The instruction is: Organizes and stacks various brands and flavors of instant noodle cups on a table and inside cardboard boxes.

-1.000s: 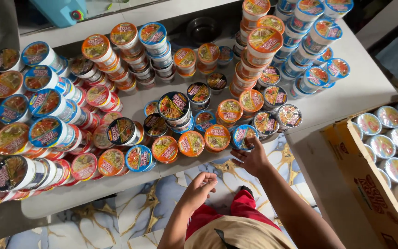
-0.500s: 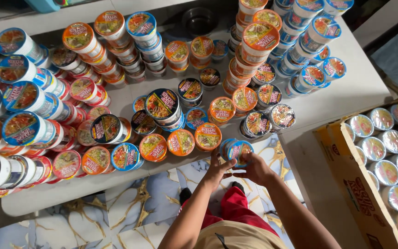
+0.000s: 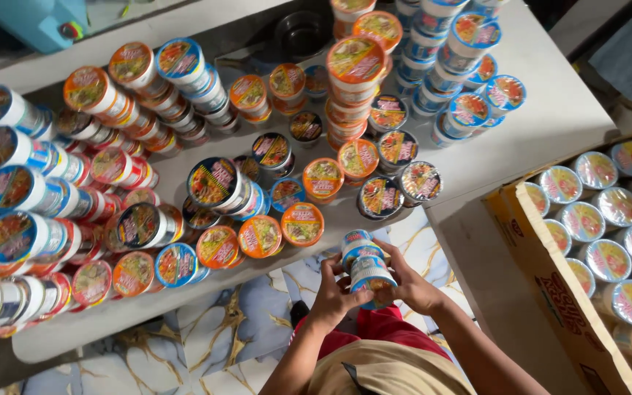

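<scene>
- The left hand [image 3: 334, 291] is wrapped around a short stack of blue noodle cups [image 3: 366, 267], fingers curled onto the cups from the 9 o'clock side.
- The right hand [image 3: 411, 284] clasps the same stack from the 3 o'clock side, fingers closed against the cup walls; both hands are clamped on it together.
- The stack sits low in the middle of the view, tilted, with one lid facing up toward 12 o'clock. It is lifted clear of the pale surface [image 3: 550, 110], just off that surface's near edge.
- Directly at 12 o'clock from the hands, a row of orange-lidded cups [image 3: 302, 224] stands along the edge of the surface, near the held stack but not touching it.
- At 1 o'clock from the hands stand two dark-lidded cups [image 3: 419, 181], side by side.
- Farther off at 12 o'clock rises a tall tower of orange cups [image 3: 355, 62], with towers of blue cups [image 3: 469, 33] to its 3 o'clock side.
- Out at 9 to 10 o'clock, many cups lying on their sides [image 3: 16, 238] are piled in rows, lids facing the camera.
- At 3 o'clock, well apart from the hands, a cardboard box [image 3: 550, 285] holds wrapped cups packed in rows.
- Beneath the hands, at 6 o'clock, are red shorts [image 3: 374, 325] and a marbled floor [image 3: 206, 329].
</scene>
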